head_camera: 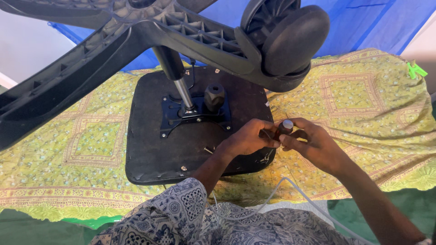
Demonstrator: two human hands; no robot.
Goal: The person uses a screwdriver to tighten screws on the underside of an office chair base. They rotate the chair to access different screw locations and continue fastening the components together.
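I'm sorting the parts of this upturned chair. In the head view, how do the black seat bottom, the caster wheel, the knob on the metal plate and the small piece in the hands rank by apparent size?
1. Black seat bottom
2. Caster wheel, enlarged by nearness to the camera
3. Knob
4. Small piece, held by both the left hand and right hand, partly hidden

surface: table-like top, fully covered by yellow-green patterned cloth [363, 104]
on cloth: upturned black chair seat [154, 149] lay flat, centre
far right edge: small green clip [415, 70] sat on cloth
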